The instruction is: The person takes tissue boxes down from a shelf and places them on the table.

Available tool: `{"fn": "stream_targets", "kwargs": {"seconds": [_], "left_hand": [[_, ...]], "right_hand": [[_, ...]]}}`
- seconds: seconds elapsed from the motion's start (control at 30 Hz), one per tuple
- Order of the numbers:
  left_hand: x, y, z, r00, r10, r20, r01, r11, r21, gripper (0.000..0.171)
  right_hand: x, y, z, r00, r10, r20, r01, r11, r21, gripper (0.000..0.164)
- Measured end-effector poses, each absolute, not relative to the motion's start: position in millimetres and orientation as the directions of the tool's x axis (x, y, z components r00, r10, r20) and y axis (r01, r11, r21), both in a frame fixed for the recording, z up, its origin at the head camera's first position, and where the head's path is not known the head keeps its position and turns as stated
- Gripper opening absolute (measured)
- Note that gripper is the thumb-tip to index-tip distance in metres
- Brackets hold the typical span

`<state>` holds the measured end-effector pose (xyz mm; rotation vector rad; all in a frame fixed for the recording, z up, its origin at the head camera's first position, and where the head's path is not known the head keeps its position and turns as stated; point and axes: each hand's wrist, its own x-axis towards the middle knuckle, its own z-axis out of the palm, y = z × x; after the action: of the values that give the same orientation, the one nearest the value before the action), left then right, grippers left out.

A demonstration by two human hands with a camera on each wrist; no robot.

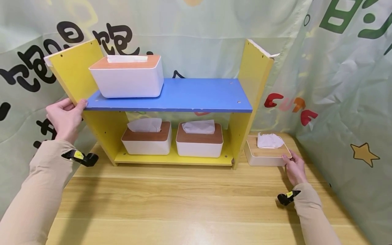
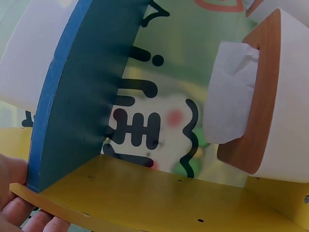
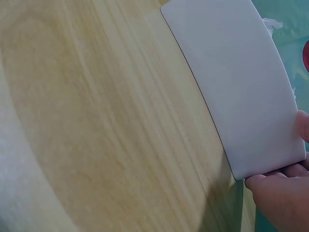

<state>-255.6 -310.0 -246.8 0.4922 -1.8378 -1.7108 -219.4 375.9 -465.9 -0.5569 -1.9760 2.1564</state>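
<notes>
My left hand (image 1: 65,117) grips the left side panel of a yellow-and-blue shelf unit (image 1: 202,95), its thumb by the end of the blue board and its fingers round the panel's outer side. At the right, my right hand (image 1: 295,168) holds the right end of a white tissue box (image 1: 266,161) with a light wood lid. This box sits on the table beside the unit, a tissue sticking out of its top. In the right wrist view, the thumb lies near the upper edge of the tissue box (image 3: 241,92) and the fingers curl at its end.
Another white tissue box (image 1: 131,81) stands on the left of the blue board. Two darker-lidded tissue boxes, one at left (image 1: 148,146) and one at right (image 1: 199,148), rest on the lower yellow board. Printed cloth (image 1: 343,112) hangs behind and beside the wooden table (image 1: 171,200).
</notes>
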Motion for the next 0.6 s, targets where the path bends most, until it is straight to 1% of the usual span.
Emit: {"fn": "stream_targets", "kwargs": {"seconds": [0.37, 0.6], "left_hand": [[-256.4, -310.0, -246.4, -0.766, -0.620, 0.168, 0.122, 0.116, 0.986, 0.048], [-255.6, -310.0, -247.3, -0.765, -0.622, 0.166, 0.124, 0.111, 0.986, 0.048]], "right_hand": [[-220.5, 375.7, -465.7, -0.914, 0.366, -0.175, 0.149, -0.100, -0.984, 0.068], [-220.4, 377.8, -467.1, -0.925, 0.347, -0.154, 0.123, -0.109, -0.986, 0.068]]}}
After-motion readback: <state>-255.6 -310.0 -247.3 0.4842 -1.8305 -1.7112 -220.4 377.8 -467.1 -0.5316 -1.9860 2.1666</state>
